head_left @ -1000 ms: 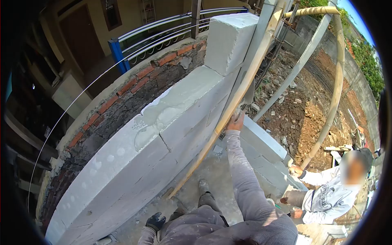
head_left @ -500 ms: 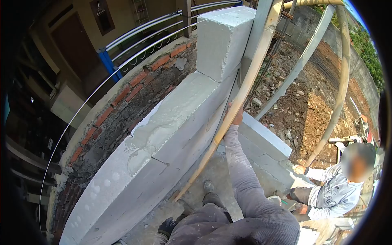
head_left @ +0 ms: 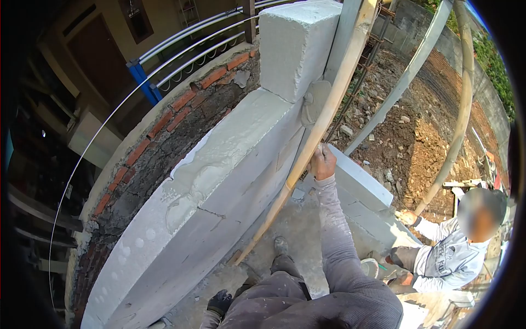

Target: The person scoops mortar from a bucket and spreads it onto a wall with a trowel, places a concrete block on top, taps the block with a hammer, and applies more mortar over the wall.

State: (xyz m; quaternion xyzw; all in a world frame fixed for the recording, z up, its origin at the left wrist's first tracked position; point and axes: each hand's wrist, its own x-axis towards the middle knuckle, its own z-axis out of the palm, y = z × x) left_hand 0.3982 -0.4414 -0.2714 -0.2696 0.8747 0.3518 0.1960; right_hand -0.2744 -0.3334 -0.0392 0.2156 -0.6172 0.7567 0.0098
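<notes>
My right hand (head_left: 323,162) is closed beside a slanting bamboo pole (head_left: 307,159), holding a trowel whose handle is mostly hidden. The grey trowel blade (head_left: 314,103) shows behind the pole, against the side of the light block wall (head_left: 235,181). Wet grey mortar (head_left: 205,170) is spread along the wall's top face, up to a tall upright block (head_left: 296,49) standing on it. My left hand (head_left: 220,302), in a dark glove, hangs low by my leg. Its fingers are too dark to make out.
An older brick wall (head_left: 181,107) runs along the left, with a taut string (head_left: 104,123) over it. A grey slanting post (head_left: 400,88) rises at right. A co-worker (head_left: 452,252) crouches at lower right, beside a low block wall (head_left: 361,181).
My right hand has come slightly down and to the right, with more of it showing beside the pole. The trowel blade has moved lower and left along the wall's side.
</notes>
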